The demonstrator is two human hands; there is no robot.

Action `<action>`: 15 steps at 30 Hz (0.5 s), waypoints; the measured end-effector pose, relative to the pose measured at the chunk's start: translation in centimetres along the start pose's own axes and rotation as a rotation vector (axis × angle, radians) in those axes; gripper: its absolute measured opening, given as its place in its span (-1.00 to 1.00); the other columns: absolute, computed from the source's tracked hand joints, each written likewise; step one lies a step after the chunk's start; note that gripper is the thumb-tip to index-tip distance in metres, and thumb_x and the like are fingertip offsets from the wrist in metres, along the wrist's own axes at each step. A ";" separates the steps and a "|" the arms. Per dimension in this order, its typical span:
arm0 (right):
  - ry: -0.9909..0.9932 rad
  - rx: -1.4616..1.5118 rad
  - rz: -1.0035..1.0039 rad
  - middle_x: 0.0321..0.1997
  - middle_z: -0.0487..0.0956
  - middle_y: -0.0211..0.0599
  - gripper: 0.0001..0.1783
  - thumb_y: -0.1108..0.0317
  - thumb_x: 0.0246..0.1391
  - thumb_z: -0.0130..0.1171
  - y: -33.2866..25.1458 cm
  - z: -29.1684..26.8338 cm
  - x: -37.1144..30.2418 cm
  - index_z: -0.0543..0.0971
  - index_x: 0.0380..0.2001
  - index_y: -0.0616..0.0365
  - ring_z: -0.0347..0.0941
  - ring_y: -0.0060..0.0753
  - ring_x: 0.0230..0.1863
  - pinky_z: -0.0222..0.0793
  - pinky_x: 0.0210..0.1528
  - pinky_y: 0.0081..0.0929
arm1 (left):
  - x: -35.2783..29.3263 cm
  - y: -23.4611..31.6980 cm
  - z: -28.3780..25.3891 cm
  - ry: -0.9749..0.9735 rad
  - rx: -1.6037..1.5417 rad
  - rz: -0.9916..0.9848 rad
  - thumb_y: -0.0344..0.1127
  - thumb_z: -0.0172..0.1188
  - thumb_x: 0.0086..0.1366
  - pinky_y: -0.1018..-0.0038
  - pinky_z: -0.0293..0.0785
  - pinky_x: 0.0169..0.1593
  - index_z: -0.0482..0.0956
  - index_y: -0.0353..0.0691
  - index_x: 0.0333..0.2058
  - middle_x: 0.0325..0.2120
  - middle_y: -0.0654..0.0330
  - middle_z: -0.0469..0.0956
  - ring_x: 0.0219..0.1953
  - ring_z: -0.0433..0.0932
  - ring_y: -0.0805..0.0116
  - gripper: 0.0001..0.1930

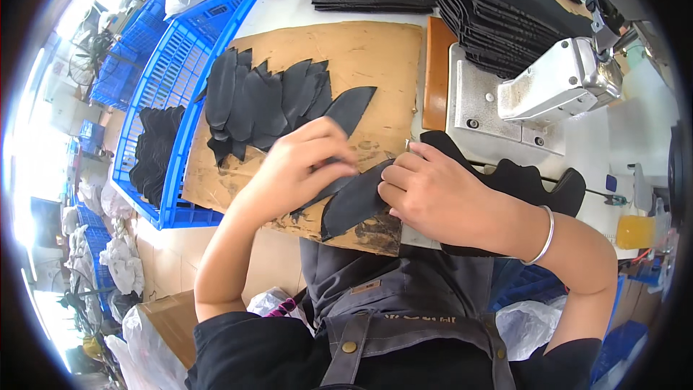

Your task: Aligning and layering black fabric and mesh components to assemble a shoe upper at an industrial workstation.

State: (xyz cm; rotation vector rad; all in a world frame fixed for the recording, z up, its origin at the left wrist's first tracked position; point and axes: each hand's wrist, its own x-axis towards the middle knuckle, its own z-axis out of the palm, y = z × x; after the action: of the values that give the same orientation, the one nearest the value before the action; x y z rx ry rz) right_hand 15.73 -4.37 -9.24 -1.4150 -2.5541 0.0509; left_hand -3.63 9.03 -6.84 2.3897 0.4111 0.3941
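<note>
My left hand (299,162) presses and pinches a black curved leather piece (348,206) on a brown cardboard sheet (361,54). My right hand (429,191), with a silver bangle at the wrist, grips the same piece at its right edge. A second black piece (350,108) lies just past my left fingers. Behind it, several more black pieces (263,97) are fanned out in a row on the cardboard. A larger black wavy-edged piece (530,180) lies under my right forearm.
A white sewing machine (556,79) stands at the right. Stacks of black material (505,11) fill the back. A blue plastic crate (166,94) at the left holds more black pieces. An orange-filled cup (634,231) sits at the far right.
</note>
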 end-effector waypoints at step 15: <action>0.025 0.357 0.245 -0.18 0.49 -0.09 -0.54 0.59 -0.17 0.16 0.9 -1.2 2.9 0.36 -0.10 0.30 0.55 0.01 -0.28 0.42 -0.04 -0.18 | -12.0 1.0 -7.5 0.382 -0.412 0.073 -0.02 0.28 0.17 0.51 0.40 -0.30 0.37 -0.26 -0.38 -0.44 0.00 0.49 -0.45 0.45 0.34 -0.59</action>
State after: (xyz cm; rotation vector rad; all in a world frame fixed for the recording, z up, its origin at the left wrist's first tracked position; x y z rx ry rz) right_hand 15.23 -1.58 -7.68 -1.5540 -2.1951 0.4986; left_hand -17.17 7.88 -2.80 1.9301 0.3689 0.8857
